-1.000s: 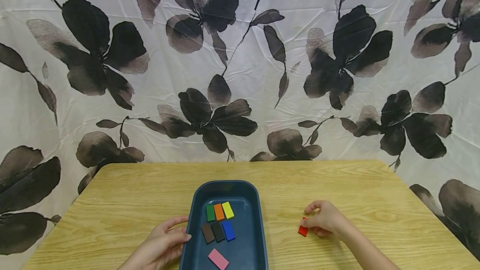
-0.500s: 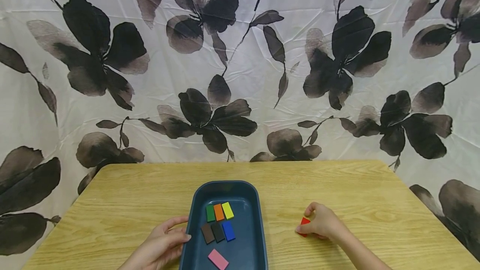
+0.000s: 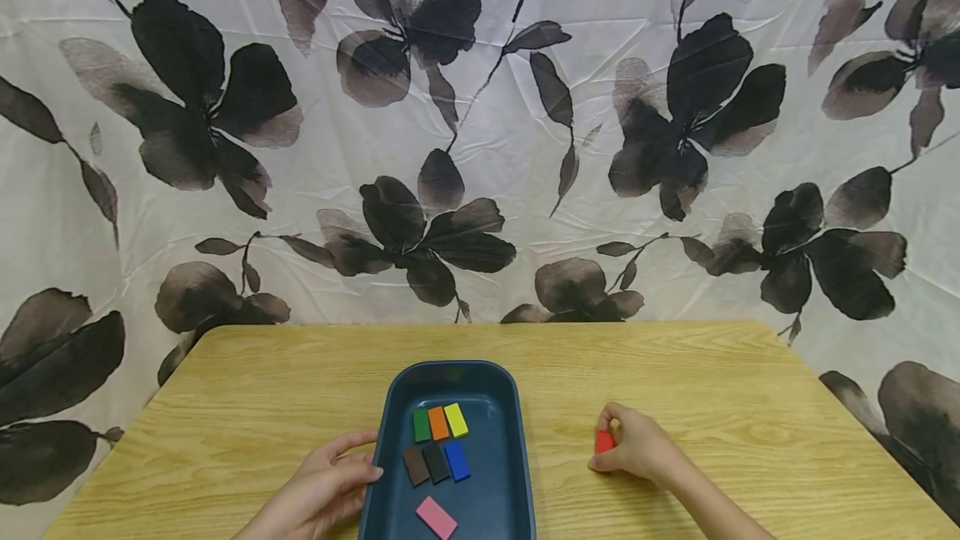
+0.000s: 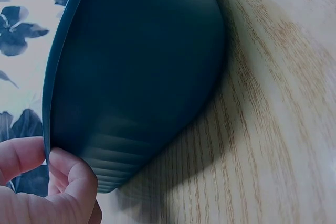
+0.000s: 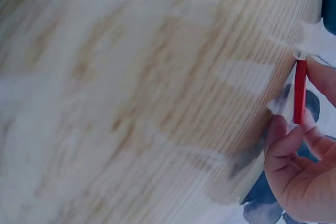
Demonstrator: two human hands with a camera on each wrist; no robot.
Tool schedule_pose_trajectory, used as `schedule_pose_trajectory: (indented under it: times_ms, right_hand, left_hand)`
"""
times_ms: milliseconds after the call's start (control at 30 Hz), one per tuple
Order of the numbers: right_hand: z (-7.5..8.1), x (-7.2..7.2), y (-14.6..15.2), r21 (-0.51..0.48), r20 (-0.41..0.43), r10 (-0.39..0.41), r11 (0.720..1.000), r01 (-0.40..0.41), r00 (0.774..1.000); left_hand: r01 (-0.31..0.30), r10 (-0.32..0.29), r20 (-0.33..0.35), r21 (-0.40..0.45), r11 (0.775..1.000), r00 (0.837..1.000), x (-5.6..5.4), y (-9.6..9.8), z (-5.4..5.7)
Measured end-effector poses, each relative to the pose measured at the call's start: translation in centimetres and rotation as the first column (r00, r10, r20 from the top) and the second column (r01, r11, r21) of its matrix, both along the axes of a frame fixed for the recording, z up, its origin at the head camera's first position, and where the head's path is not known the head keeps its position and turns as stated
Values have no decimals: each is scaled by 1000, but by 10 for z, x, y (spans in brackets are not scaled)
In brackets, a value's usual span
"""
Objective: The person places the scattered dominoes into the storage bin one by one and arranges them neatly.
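My right hand (image 3: 637,445) pinches a flat red block (image 3: 604,442) between thumb and fingers, to the right of the tray. In the right wrist view the red block (image 5: 300,92) shows edge-on, held at its two ends. At the left side of the dark blue tray (image 3: 495,465), my left hand (image 3: 318,486) grips the rim, thumb on one side and fingers on the other, as the left wrist view shows too.
Inside the tray lie green (image 3: 422,425), orange (image 3: 438,423) and yellow (image 3: 456,420) blocks, with brown (image 3: 416,467), black (image 3: 435,463) and blue (image 3: 457,461) ones below. A pink block (image 3: 437,517) is nearer. A floral cloth (image 3: 480,148) hangs behind the wooden table (image 3: 300,382).
The right hand's fingers have come round the red block, which now stands between thumb and fingertips and has turned a little. The left hand and tray have stayed put.
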State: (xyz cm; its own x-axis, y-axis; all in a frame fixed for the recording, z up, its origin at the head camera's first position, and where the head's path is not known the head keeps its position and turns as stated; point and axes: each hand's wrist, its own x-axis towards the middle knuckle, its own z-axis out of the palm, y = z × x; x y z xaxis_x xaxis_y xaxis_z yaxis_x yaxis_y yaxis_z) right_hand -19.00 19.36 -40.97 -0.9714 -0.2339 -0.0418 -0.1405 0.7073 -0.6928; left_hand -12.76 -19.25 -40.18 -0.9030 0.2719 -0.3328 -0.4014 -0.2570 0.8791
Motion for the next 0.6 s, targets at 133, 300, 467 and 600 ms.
schedule_pose_trajectory:
  times_ms: [133,300,467,600]
  right_hand:
    - [-2,-1,-3,-9,-10,56,998,-56,998]
    - [-3,-3,-5,-22,21,71,997,-71,997]
    - [-4,-7,-1,-100,59,97,991,-90,994]
    - [-2,-9,2,-237,146,130,967,-93,981]
  left_hand:
    - [3,-3,6,7,1000,1000,0,-1,-1]
    - [-4,4,28,14,1000,1000,-1,-1,-1]
    - [-8,8,25,23,1000,1000,-2,-1,-1]
    - [-4,4,20,20,1000,1000,-2,-1,-1]
